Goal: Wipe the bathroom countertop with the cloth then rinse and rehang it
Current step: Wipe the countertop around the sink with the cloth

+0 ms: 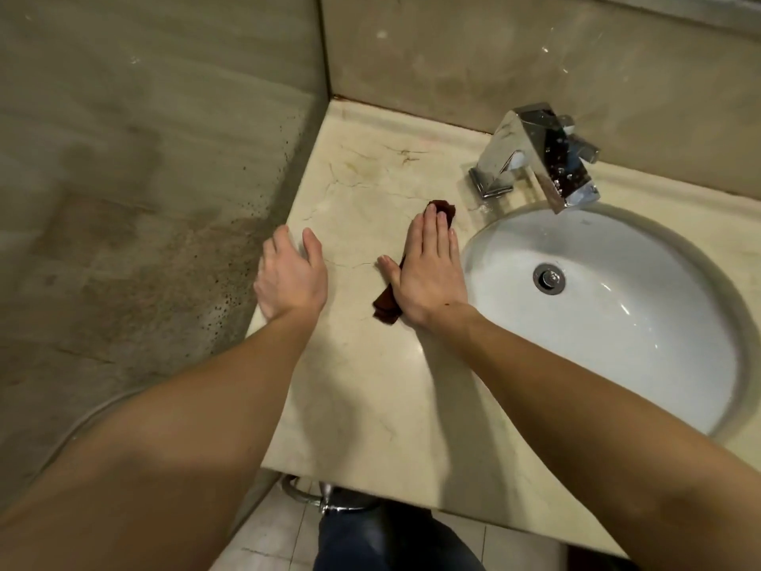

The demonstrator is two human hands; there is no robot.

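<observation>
A dark brown cloth [386,305], folded into a narrow strip, lies on the cream marble countertop [370,389] just left of the sink. My right hand [428,269] presses flat on the cloth with straight fingers; the cloth shows past my fingertips and below my palm. My left hand [290,278] hovers or rests at the countertop's left edge, fingers relaxed and holding nothing.
A white oval sink [642,335] with a metal drain [549,279] fills the right side. A chrome faucet [539,156] stands behind it. Stained stone walls [144,179] close off the left and back. Below the counter's front edge are floor tiles and a metal pipe [313,494].
</observation>
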